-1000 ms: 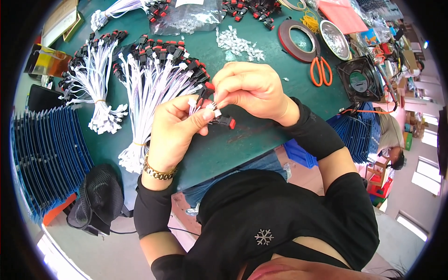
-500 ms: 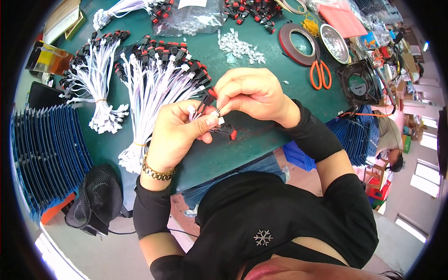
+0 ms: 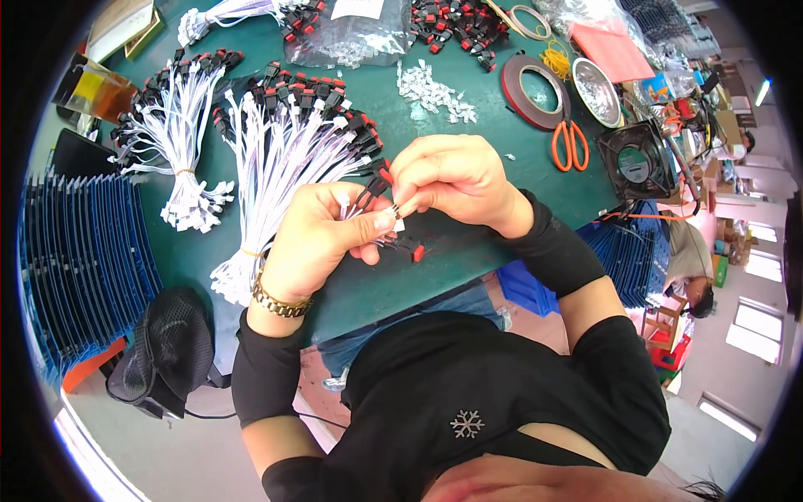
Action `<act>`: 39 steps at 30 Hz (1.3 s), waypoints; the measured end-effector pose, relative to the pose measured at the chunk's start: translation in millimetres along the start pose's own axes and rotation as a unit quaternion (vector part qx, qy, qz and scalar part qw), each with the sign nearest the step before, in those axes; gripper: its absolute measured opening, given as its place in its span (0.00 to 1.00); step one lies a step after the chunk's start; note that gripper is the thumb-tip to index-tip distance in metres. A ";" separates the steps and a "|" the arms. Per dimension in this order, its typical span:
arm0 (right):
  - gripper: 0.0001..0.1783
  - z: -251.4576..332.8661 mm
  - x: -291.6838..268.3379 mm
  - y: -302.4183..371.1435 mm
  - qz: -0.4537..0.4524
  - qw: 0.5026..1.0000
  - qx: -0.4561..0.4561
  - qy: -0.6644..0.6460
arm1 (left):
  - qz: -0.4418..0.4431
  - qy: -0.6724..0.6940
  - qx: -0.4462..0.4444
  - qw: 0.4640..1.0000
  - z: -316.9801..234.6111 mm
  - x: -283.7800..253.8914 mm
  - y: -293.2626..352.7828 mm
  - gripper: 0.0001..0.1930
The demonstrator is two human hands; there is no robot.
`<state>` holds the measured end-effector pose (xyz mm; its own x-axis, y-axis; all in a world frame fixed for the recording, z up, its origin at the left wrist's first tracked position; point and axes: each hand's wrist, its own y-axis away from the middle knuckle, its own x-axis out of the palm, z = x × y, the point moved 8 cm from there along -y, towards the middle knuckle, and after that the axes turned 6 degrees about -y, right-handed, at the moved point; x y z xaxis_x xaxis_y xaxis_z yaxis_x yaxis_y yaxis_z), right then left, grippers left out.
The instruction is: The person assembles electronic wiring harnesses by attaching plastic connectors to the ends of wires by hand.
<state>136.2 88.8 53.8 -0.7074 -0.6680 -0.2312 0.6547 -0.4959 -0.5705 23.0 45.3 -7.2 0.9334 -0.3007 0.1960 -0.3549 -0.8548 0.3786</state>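
My left hand (image 3: 322, 234) is closed in a pinch on a small white plastic connector (image 3: 399, 225) between thumb and fingers. Thin leads and a black-and-red rocker-like part (image 3: 378, 184) stick up beside it. A second black-and-red part (image 3: 413, 249) hangs out below the left fingers. My right hand (image 3: 458, 180) meets the left one, its thumb and forefinger pinched on a thin wire end at the connector. The fingers partly hide that wire end. Close to the left hand lies a fanned bundle of white cables (image 3: 280, 167) with black-and-red ends.
Another tied white cable bundle (image 3: 182, 159) lies farther left. Loose white connectors (image 3: 435, 90) are piled beyond my hands. To the right are a tape roll (image 3: 533, 92), orange-handled scissors (image 3: 570, 146), a metal bowl (image 3: 595, 92) and a black fan (image 3: 637, 161). Blue racks (image 3: 92, 268) stand at the left.
The whole view has shifted slightly. Both hands stay together at the connector, and the right fingers have shifted only slightly around the wire end.
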 end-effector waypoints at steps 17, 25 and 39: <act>0.06 -24.3 -3.0 11.2 -0.080 0.963 0.183 -0.181 | -0.007 0.003 0.036 0.999 -4.1 -1.4 -0.1 0.10; 0.05 -13.4 0.1 8.9 -0.084 0.977 0.108 -0.162 | -0.018 0.013 0.041 0.999 -6.8 -0.7 0.6 0.08; 0.09 11.1 -4.1 4.5 -0.085 0.996 -0.004 0.013 | -0.065 0.039 0.087 0.993 -9.2 -6.8 2.2 0.07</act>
<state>145.0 83.2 60.9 -0.8145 -0.5599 -0.1522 0.5235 -0.5961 -0.6087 15.3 49.3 0.6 0.9614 -0.1550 0.2276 -0.2104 -0.9467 0.2440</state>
